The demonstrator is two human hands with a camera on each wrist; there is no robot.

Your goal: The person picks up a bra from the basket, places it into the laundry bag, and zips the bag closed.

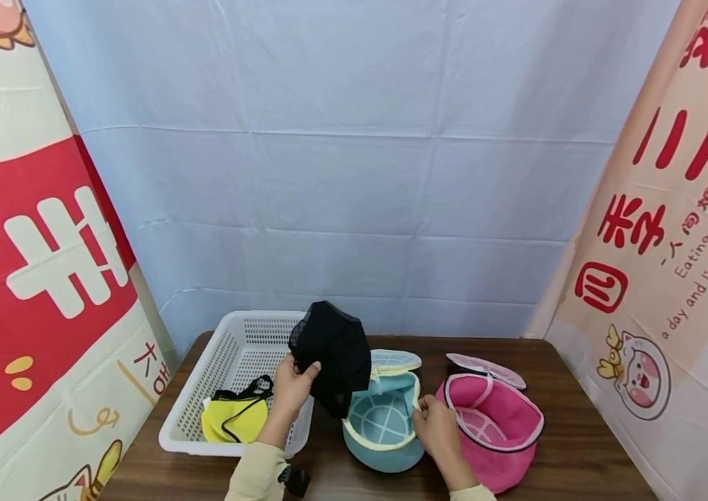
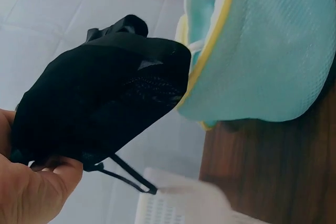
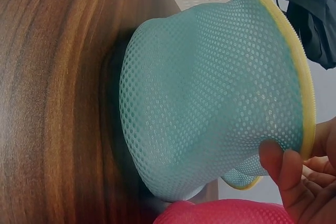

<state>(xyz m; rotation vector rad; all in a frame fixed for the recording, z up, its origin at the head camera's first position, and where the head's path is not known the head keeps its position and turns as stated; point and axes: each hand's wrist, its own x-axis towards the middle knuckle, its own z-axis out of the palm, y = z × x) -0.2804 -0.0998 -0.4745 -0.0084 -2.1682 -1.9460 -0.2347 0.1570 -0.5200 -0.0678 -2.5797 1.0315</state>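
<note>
- Closest to the person, a pink mesh bag (image 1: 496,467) stands unzipped on the wooden surface (image 1: 579,445), its lid tipped back; none of the hands' work reaches it.
- Just beside it, the right hand (image 1: 440,424) pinches the zipped rim of a teal mesh bag (image 1: 384,456), whose lid is flipped back too, so opening it looks done.
- The left hand (image 1: 293,391) grips a black cloth piece (image 1: 332,355) with a dangling strap, held up by the teal bag's rim; whether they touch I can't tell.
- That black piece isn't inside a bag, so placing it seems left to do; the teal bag's ribbed bottom shows through its mouth.
- Left of the bags, a white basket (image 1: 181,445) holds a yellow-and-black cloth bundle (image 1: 244,419), apparently unsorted.
- Farthest off hangs a pale blue backdrop (image 1: 354,174).
</note>
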